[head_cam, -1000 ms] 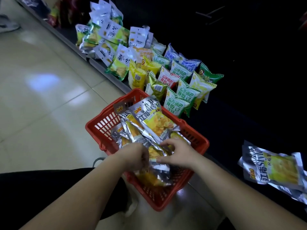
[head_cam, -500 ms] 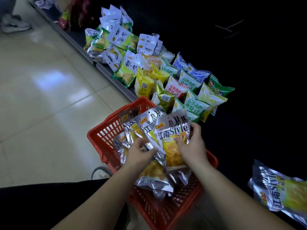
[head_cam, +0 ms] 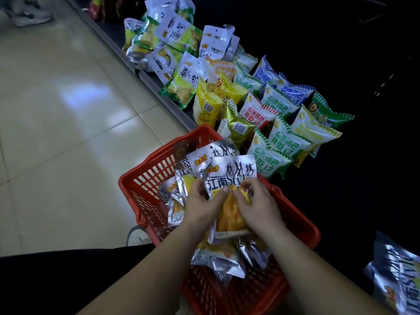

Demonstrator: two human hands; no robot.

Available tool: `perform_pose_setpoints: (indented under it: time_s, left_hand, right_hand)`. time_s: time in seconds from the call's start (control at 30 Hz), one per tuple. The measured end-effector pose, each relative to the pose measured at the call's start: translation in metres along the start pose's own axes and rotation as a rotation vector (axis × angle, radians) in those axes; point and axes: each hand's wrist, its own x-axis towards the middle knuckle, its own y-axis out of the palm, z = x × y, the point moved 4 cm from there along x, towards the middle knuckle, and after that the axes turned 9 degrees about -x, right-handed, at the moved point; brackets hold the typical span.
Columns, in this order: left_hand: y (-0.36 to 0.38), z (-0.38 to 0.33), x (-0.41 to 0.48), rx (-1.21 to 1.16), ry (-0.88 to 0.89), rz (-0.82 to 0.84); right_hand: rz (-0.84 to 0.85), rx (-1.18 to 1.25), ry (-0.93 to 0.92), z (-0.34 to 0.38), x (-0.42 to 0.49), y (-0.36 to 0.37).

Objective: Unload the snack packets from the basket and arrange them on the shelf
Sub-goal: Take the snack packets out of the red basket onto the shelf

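- Both bare forearms reach forward from the bottom of the view. The left hand (head_cam: 200, 205) and right hand (head_cam: 259, 205) meet, backs up, over the red plastic basket (head_cam: 141, 178).
- The left hand's fingers (head_cam: 201, 188) curl round the left edge of the front silver snack packet (head_cam: 229, 176), thumb laid across its face.
- The right hand's fingers are clamped on the packet's right edge, thumb pressing on the yellow print.
- That packet stands upright between the two hands, above the basket's middle.
- At least three silver packets fan out upright there. More lie crumpled beneath the wrists, and their number cannot be told.
- One basket sits on the tiled floor (head_cam: 56, 133), against the edge of the low dark shelf (head_cam: 159, 87).
- On the shelf stand many packets, among them one red-striped packet (head_cam: 259, 110) and two blue-striped packets (head_cam: 266, 73).
- At least one silver packet (head_cam: 395, 273) lies flat on the shelf at far right.
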Motion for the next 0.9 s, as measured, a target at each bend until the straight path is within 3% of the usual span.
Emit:
perform_pose_setpoints:
  time_s: [0.27,0.43,0.53,0.7,0.9]
  left_hand:
    - [-0.017,0.006,0.01,-0.001,-0.117,0.059]
    - [-0.032,0.007,0.008,0.007,-0.175,0.01]
    - [-0.038,-0.007,0.004,0.055,-0.11,-0.07]
    - [-0.052,-0.058,-0.006,0.286,0.086,-0.165]
    - [-0.066,-0.13,-0.027,0.638,0.215,-0.227]
  right_hand:
    - [0.27,0.206,0.057,-0.014,-0.004,0.009]
    - [0.347,0.269,-0.013,0.0,-0.013,0.008]
    - [0.335,0.232,-0.078,0.005,-0.018,0.001]
    - [0.071,0.101,0.016,-0.003,-0.026,-0.017]
    - [0.371,-0.175,-0.011,-0.016,-0.039,-0.001]
